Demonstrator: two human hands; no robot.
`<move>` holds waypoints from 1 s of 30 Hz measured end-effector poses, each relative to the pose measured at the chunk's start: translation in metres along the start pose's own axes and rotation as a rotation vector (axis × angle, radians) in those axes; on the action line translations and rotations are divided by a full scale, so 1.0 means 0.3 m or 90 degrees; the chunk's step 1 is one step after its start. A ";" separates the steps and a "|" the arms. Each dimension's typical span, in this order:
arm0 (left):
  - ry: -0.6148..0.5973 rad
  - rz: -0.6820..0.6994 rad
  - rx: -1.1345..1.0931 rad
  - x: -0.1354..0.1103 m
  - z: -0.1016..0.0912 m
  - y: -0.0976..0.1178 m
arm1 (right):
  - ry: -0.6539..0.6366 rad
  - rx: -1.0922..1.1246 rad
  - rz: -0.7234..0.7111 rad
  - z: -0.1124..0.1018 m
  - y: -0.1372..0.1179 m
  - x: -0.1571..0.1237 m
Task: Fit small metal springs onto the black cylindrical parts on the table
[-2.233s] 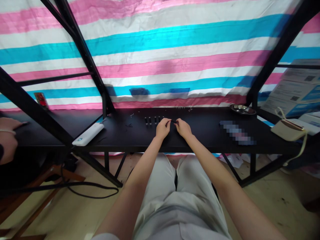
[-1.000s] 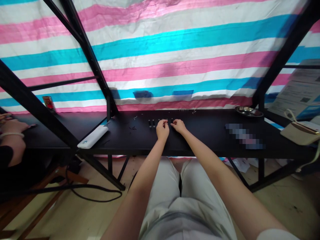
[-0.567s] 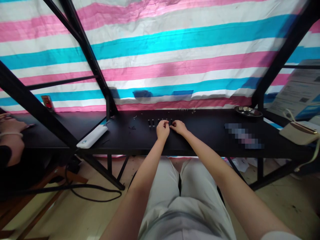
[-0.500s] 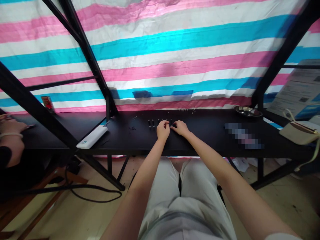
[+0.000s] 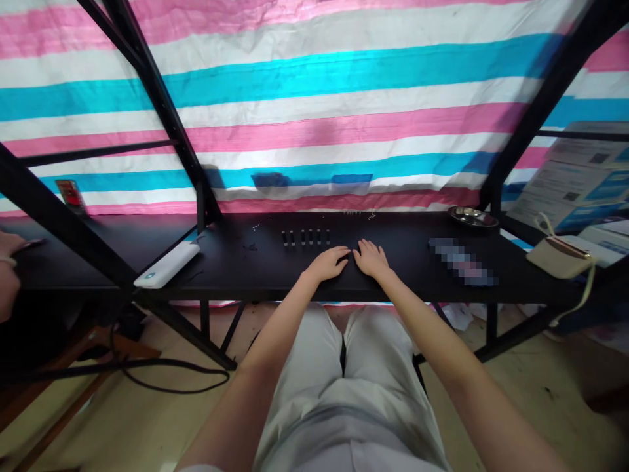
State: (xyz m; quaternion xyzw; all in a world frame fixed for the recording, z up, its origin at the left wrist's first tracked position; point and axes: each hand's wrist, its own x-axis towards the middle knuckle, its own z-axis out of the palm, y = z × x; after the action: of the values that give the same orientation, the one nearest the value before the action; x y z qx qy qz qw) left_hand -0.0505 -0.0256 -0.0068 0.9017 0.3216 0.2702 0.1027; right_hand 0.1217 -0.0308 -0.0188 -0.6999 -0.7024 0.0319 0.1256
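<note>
Several small black cylinders with pale ends (image 5: 303, 237) stand in a row on the black table (image 5: 236, 272); they are too small to name more exactly. Just in front of the row's right end, my left hand (image 5: 330, 263) rests on the tabletop with its fingers stretched out. My right hand (image 5: 371, 257) lies flat beside it, fingers a little spread. The fingertips of both hands are close together, and neither hand holds anything. Thin white thread-like bits (image 5: 372, 215) lie at the table's back edge.
A white box-like device (image 5: 167, 265) lies at the left, near a black metal post. On the right are a metal dish (image 5: 473, 217), a blurred-out flat object (image 5: 462, 262) and a beige bag (image 5: 559, 257). Another person's hand (image 5: 10, 244) shows at the far left.
Both hands have drawn away from the row of small cylinders and now lie flat on the table, fingers straightened. The whole row is uncovered. The view has shifted slightly.
</note>
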 end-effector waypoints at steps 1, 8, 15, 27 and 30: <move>-0.030 -0.010 0.006 0.001 0.005 0.000 | -0.013 0.003 0.010 0.001 -0.003 -0.004; -0.139 -0.079 0.062 -0.002 0.023 -0.002 | -0.047 -0.008 0.011 0.001 -0.015 -0.018; -0.146 -0.088 0.051 0.000 0.020 -0.008 | -0.043 -0.004 0.010 0.000 -0.015 -0.018; -0.173 -0.093 0.056 0.000 0.014 -0.007 | -0.056 -0.006 0.013 -0.007 -0.019 -0.021; -0.179 -0.093 0.057 0.001 0.013 -0.005 | -0.053 -0.008 0.012 -0.006 -0.018 -0.020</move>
State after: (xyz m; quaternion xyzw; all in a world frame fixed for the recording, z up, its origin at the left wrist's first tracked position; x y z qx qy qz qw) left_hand -0.0490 -0.0243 -0.0104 0.9085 0.3805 0.1186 0.1255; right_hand 0.1167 -0.0370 -0.0168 -0.7055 -0.7003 0.0580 0.0914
